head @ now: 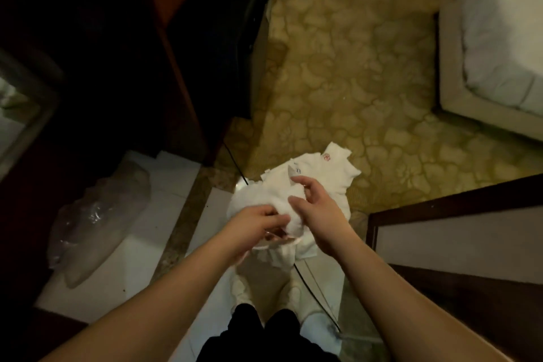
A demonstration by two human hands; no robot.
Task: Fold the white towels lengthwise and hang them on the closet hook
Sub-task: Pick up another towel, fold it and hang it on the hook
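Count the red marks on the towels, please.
1 plainly: on the towel corner farthest from the hands, a red mark. Folds may hide more.

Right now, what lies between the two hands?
In the head view, bunched white towel fills the gap between the left hand and right hand. The left hand grips it; the right hand's fingers lie open against it.

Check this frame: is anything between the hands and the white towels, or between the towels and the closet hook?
Nothing separates them: the left hand grips the bunched white towels and the right hand rests against them with loosely curled fingers. No closet hook appears in this view, so the path to it cannot be judged.
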